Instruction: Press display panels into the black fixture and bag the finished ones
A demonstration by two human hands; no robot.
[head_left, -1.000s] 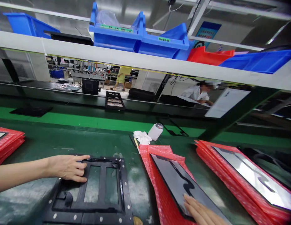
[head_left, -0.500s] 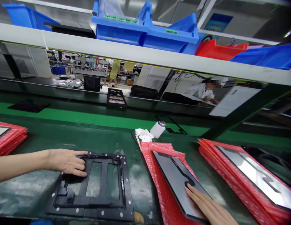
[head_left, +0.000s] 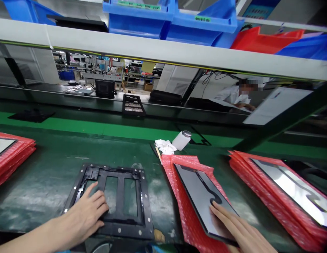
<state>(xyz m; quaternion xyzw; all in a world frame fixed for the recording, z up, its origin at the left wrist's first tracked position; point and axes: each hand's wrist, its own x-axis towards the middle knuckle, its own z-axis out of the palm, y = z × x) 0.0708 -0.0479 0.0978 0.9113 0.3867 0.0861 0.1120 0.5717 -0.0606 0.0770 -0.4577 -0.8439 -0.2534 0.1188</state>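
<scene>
A black rectangular frame (head_left: 120, 200) with openings and pale round dots along its border lies on the green mat. My left hand (head_left: 85, 214) rests over its lower left part, fingers apart, holding nothing. To the right, a grey flat panel (head_left: 197, 196) with a black curved strip lies on red bubble-wrap sleeves (head_left: 183, 218). My right hand (head_left: 234, 225) lies with its fingers extended on the panel's lower right part, touching the surface; its thumb is hidden.
A white bottle (head_left: 181, 140) and crumpled white tissue (head_left: 165, 146) sit behind the panel. Red sleeves with panels lie at far left (head_left: 18, 154) and far right (head_left: 271, 196). A shelf beam (head_left: 153, 47) with blue bins crosses above. A person sits beyond.
My left hand has moved from the frame's upper left corner down toward its lower left, uncovering that corner. My right hand stays on the panel. The view has shifted slightly.
</scene>
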